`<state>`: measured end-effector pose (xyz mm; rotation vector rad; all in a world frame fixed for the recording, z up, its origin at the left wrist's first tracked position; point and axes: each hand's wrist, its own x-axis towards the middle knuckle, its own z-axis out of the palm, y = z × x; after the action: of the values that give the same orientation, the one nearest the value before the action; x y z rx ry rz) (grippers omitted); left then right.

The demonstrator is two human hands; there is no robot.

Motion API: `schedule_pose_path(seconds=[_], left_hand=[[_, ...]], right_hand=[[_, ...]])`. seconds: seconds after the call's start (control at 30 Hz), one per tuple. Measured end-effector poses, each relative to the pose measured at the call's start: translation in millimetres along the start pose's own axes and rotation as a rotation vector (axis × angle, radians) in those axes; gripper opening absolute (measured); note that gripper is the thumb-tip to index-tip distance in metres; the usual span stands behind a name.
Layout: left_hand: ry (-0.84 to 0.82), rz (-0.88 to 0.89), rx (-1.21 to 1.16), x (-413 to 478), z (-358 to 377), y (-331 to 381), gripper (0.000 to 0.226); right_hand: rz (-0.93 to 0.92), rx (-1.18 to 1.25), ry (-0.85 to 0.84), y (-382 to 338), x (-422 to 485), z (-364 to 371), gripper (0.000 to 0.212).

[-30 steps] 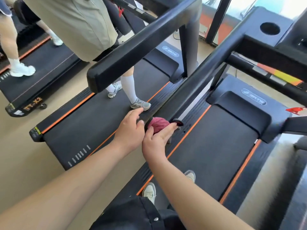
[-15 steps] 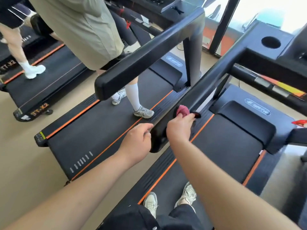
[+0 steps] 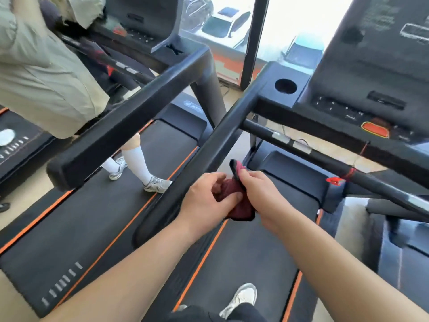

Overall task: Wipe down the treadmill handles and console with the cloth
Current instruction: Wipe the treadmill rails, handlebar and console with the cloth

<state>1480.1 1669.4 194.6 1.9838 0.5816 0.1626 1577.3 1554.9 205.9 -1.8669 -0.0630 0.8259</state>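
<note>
- Gym floor in pale beige runs between rows of black treadmills with orange edge stripes, and bright windows at the far end show parked cars outside.
- Between both hands sits the cloth [image 3: 234, 201], dark red and bunched, held just to the right of the left handle [image 3: 209, 149] of the treadmill the person stands on.
- Left hand [image 3: 206, 201] has its fingers curled together over the cloth's left side, thumb pressing into the fabric; its knuckles lie against or just beside the handle, and I cannot tell which.
- Right hand [image 3: 257, 194] pinches the cloth's upper edge between thumb and fingers, so a dark-trimmed corner sticks up above the fist.
- Lower part of the cloth hangs below the hands, over the belt [image 3: 243, 252].
- That left handle slopes up from its rounded near end toward the console [image 3: 371, 66], which fills the upper right with a round cup hole [image 3: 285, 86] and an orange-red button [image 3: 375, 130].
- A thin crossbar [image 3: 325, 156] runs below the console, with a red clip [image 3: 335, 181] on a cord hanging at it.
- One white shoe [image 3: 241, 298] of the person shows on the belt at the bottom.
- On the neighbouring treadmill to the left, another person in a beige top [image 3: 41, 73], white socks and grey trainers stands on the belt.
</note>
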Motion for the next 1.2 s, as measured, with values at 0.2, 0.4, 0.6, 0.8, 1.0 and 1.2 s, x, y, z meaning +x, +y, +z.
schedule_pose_path(seconds=[0.2,0.4,0.6,0.8,1.0,1.2], left_hand=[[-0.050,0.024,-0.025,47,88,52,0.011],[0.021,0.082,-0.137,89,141,101,0.011],[0.037,0.565,0.120,142,198,148,0.005],[-0.511,0.707,1.016,194,277,116,0.049],[-0.722,0.408,1.116,220,303,155,0.074],[-0.413,0.725,0.739,187,282,110,0.039]], right_hand=[[0.073,0.240,-0.099,-8,11,-113,0.023],[0.029,0.040,0.393,10,24,-219,0.025],[-0.032,-0.220,0.654,46,42,-294,0.021],[0.142,-0.615,0.508,76,52,-340,0.051],[0.217,-0.657,0.427,91,36,-375,0.048],[0.140,-0.696,0.296,108,20,-408,0.050]])
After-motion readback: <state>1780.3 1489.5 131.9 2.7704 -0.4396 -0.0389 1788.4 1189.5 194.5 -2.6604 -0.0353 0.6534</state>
